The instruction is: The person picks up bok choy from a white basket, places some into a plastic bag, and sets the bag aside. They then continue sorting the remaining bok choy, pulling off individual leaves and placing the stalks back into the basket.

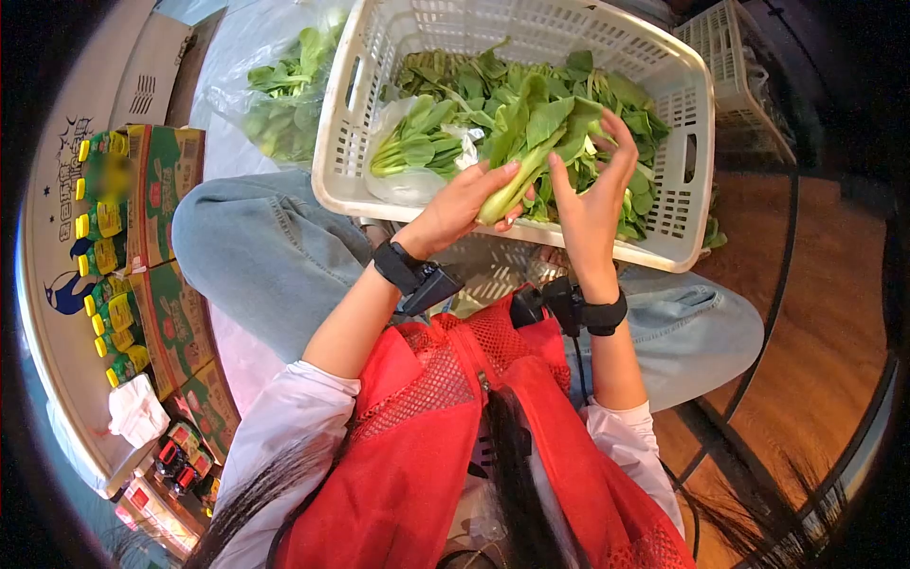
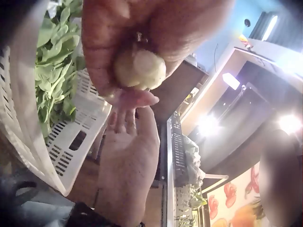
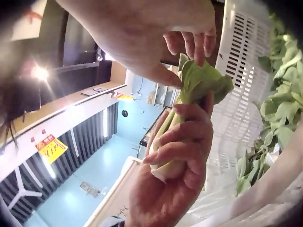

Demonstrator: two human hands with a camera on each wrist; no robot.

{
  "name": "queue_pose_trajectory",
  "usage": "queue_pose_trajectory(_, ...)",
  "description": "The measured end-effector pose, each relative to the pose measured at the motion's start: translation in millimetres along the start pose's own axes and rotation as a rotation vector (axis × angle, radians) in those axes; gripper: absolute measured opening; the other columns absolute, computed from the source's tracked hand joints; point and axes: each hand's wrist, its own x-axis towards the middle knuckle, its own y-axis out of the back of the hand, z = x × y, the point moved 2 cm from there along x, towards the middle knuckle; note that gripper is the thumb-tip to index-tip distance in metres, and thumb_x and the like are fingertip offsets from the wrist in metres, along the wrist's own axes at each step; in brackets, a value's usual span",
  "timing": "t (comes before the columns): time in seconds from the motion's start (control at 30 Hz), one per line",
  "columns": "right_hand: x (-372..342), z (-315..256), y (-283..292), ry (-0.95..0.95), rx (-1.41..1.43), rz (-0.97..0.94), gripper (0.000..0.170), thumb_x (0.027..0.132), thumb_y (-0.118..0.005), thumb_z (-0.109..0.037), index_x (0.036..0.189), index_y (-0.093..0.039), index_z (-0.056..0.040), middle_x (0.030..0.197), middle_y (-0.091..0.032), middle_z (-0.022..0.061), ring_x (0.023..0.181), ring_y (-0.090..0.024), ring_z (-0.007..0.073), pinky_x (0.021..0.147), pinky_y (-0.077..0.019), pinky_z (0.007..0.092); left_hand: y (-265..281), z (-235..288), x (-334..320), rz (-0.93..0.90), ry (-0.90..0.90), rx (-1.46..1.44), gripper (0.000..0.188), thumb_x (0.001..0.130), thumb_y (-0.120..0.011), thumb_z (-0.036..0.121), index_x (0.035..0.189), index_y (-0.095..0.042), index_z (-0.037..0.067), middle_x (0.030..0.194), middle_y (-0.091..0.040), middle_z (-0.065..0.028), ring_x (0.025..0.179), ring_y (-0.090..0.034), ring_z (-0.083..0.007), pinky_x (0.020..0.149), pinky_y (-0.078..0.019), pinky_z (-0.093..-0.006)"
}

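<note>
A head of bok choy (image 1: 519,169) with a pale stem and green leaves is held over a white crate. My left hand (image 1: 463,207) grips it by the stem, fingers curled round it in the right wrist view. Its cut stem end (image 2: 144,68) faces the left wrist camera. Beside the leaves is my right hand (image 1: 592,204), thumb and fingers spread apart, with the fingertips (image 3: 201,52) right at the leaf tops. Under both hands, the white crate (image 1: 327,152) contains more bok choy (image 1: 616,100), and a clear plastic bag of greens (image 1: 417,137) lies inside its left end.
Left of the crate sits another clear bag of greens (image 1: 284,104). Yellow-capped bottles (image 1: 109,228) line cardboard boxes (image 1: 175,303) at the far left. A second white crate (image 1: 725,71) stands at the back right, above brown wooden flooring (image 1: 834,284). The person's knees flank the crate's near side.
</note>
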Motion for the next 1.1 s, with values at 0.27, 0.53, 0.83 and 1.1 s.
queue_pose_trajectory(0.27,22.7,15.5,26.9,0.023,-0.186,-0.134,0.036,0.078,-0.071,-0.023,0.110,-0.062,-0.0112,0.112,-0.058,0.0106,0.107,-0.054,0.0275,0.094,-0.0358,0.0401,-0.9,2.2,-5.4,-0.040,-0.019,0.293,0.030,0.099,-0.041,0.029,0.108,-0.052,0.002,0.084,-0.058,-0.0033,0.063,-0.051,-0.0066,0.050,-0.0432,-0.0207)
queue_pose_trajectory(0.53,27.4,26.5,35.9,-0.043,-0.069,-0.107,0.021,0.083,-0.067,-0.018,0.084,-0.058,0.0008,0.073,-0.060,0.0094,0.065,-0.056,0.0178,0.063,-0.0428,0.0302,2.1,-2.4,-4.9,-0.186,0.134,0.282,0.032,0.099,-0.040,0.031,0.106,-0.053,0.002,0.083,-0.058,-0.0028,0.064,-0.053,-0.0072,0.052,-0.0439,-0.0204)
queue_pose_trajectory(0.83,9.1,23.2,19.9,-0.508,0.660,-0.198,0.026,0.098,-0.044,-0.032,0.095,-0.046,-0.0061,0.068,-0.049,0.0044,0.062,-0.053,0.0159,0.062,-0.0439,0.0270,14.6,-8.5,5.1,0.133,-0.068,0.258,0.031,0.098,-0.044,0.029,0.112,-0.047,0.001,0.084,-0.058,-0.0038,0.069,-0.056,-0.0104,0.064,-0.0476,-0.0231)
queue_pose_trajectory(1.1,-9.6,-0.1,1.8,-0.683,0.840,-0.610,0.025,0.099,-0.040,-0.029,0.087,-0.046,-0.0081,0.056,-0.040,-0.0011,0.040,-0.029,0.0045,0.037,-0.0209,0.0196,21.5,-5.4,4.3,0.537,-0.258,0.007,0.028,0.098,-0.045,0.026,0.106,-0.052,0.000,0.088,-0.058,-0.0049,0.077,-0.058,-0.0119,0.072,-0.0488,-0.0253)
